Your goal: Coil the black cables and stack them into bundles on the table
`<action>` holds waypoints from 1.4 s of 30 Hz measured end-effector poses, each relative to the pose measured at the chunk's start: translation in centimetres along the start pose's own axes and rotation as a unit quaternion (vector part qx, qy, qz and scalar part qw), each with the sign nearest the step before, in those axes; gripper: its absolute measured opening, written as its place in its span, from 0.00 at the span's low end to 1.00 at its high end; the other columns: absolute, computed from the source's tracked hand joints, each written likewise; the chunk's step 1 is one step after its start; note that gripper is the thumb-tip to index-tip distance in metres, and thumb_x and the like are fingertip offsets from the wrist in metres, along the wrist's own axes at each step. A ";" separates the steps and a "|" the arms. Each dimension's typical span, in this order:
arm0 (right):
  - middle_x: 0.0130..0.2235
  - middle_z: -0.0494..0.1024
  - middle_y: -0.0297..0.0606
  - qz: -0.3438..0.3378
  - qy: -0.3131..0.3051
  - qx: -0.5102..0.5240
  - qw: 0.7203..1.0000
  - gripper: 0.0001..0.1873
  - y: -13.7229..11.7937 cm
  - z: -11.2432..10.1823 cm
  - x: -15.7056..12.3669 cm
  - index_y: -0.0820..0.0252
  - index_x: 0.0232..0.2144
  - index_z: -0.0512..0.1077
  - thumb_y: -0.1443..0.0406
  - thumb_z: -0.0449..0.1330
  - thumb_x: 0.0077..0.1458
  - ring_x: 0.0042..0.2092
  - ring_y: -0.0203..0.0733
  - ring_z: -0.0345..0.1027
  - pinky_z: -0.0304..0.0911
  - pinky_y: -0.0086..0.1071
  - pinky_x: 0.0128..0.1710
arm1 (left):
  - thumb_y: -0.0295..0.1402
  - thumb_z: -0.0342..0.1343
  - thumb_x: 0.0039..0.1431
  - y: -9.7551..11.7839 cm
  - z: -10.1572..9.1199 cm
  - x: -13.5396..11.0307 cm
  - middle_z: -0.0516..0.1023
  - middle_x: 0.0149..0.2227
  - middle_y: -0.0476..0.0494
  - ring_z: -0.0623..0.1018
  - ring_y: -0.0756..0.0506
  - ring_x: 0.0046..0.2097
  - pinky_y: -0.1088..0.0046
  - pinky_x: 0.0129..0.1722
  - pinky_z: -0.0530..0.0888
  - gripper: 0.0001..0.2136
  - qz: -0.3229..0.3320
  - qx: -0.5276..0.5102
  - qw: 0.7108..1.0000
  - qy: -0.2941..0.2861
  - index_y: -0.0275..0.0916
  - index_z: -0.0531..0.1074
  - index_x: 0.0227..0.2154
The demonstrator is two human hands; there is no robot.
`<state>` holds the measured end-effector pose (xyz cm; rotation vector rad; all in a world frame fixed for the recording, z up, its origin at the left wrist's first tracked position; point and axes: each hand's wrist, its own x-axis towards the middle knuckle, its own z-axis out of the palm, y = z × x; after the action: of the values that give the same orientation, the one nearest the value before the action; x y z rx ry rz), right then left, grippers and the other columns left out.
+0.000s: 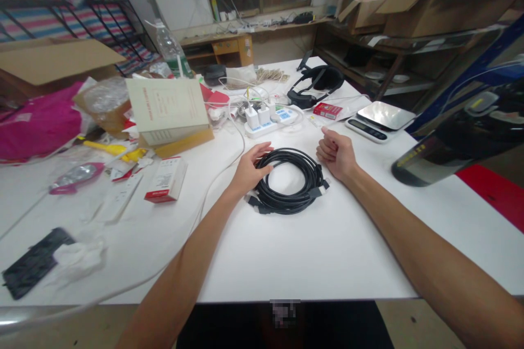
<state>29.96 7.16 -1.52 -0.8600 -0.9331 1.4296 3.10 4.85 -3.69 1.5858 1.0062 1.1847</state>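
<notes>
A coil of black cable (291,180) lies flat on the white table (311,251), its plug ends showing at the front left and right of the coil. My left hand (250,168) rests on the coil's left side, fingers curved over the strands and holding them down. My right hand (336,154) sits just right of the coil, fingers curled into a loose fist with the thumb raised. Whether anything is inside that fist cannot be made out.
Behind the coil sits a white power strip (268,122) with chargers, a black headset (317,84), a small red box (327,111) and a digital scale (379,119). A white box (167,109), a red-and-white carton (167,180) and clutter fill the left. A black handheld device (458,142) lies at right.
</notes>
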 end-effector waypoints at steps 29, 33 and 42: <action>0.39 0.81 0.44 -0.323 -0.248 -0.665 0.626 0.36 2.5 4.6 -3.3 0.57 0.36 0.73 0.30 0.60 0.57 0.40 0.49 0.72 0.58 0.41 0.42 | 0.35 0.61 0.65 -0.9 -0.6 0.8 0.84 0.54 0.33 0.83 0.40 0.56 0.60 0.61 0.77 0.21 0.001 0.010 0.968 0.251 0.35 0.74 0.59; 0.38 0.81 0.45 -0.297 -0.190 -0.691 0.631 0.37 1.8 2.7 -2.0 0.57 0.36 0.75 0.29 0.62 0.54 0.39 0.49 0.72 0.56 0.39 0.40 | 0.38 0.60 0.69 -1.3 -0.7 1.0 0.83 0.56 0.34 0.81 0.40 0.59 0.61 0.63 0.75 0.20 -0.001 0.025 0.963 0.270 0.36 0.74 0.59; 0.37 0.82 0.45 -0.263 -0.040 -0.737 0.622 0.37 0.9 0.2 -0.5 0.57 0.34 0.72 0.29 0.60 0.55 0.38 0.50 0.72 0.53 0.38 0.37 | 0.38 0.61 0.68 -1.7 -0.6 0.9 0.79 0.62 0.34 0.79 0.43 0.57 0.63 0.62 0.74 0.37 -0.015 0.028 0.967 0.251 0.43 0.54 0.75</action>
<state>29.45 6.66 -2.27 -1.4395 -2.2459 -0.1403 2.50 6.27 -4.96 1.3297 1.3885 1.5915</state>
